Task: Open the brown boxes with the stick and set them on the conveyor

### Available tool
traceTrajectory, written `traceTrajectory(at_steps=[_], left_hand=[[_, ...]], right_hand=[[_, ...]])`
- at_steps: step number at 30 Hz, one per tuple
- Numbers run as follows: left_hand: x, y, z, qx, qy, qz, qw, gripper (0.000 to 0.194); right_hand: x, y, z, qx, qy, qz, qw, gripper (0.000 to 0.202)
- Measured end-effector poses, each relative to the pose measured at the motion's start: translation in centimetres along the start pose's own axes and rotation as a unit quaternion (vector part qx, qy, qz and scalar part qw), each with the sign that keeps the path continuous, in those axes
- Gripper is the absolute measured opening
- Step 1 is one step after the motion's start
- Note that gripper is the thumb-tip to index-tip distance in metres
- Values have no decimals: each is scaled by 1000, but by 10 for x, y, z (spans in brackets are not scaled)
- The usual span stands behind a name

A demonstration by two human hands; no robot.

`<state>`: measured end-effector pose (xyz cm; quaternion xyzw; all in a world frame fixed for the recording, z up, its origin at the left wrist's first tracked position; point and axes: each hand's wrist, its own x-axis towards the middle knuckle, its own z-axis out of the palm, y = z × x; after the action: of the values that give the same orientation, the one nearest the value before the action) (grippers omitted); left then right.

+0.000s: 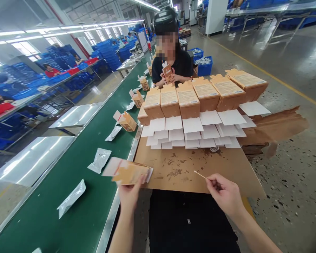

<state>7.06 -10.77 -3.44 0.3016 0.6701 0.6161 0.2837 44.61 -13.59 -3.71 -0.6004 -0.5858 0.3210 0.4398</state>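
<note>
My left hand point(131, 192) grips a flattened-looking tan carton point(133, 173) with white flaps, slightly blurred, over the belt's edge and the near left corner of the cardboard sheet point(158, 175). Between the thumb and fingers of my right hand point(223, 191) is a thin cotton swab point(200, 174), its white tip pointing left above the cardboard. Brown smears mark the sheet between my hands. Beyond them, several tan boxes point(188, 100) stand in a stack, with rows of white flaps point(192, 125) sticking out toward me.
On the left runs a green conveyor belt point(50, 189) carrying silver pouches point(72, 198) and open cartons point(126, 121). Across the stack sits a person point(185, 63) holding a small box point(168, 72). Blue bins point(204, 65) stand on the floor behind; brown paper point(276, 124) juts out at the right.
</note>
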Motion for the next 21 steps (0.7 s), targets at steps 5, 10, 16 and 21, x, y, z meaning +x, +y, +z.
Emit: traceTrajectory(at_steps=[5,10,16,21], left_hand=[[64,15,-72,-33,150,76,985,102],[94,6,-104,7,170,45,984,99],[93,-10,-117,32,130,14,991,100],[107,-21,-118,99,130,27,986,101]], right_hand=[[0,7,-16,-19,32,38,999,40],[0,8,-8,-27,3,58,998,38],[8,1,-6,-47,8,55,997,54],[5,5,-5,-49,32,35,998,56]])
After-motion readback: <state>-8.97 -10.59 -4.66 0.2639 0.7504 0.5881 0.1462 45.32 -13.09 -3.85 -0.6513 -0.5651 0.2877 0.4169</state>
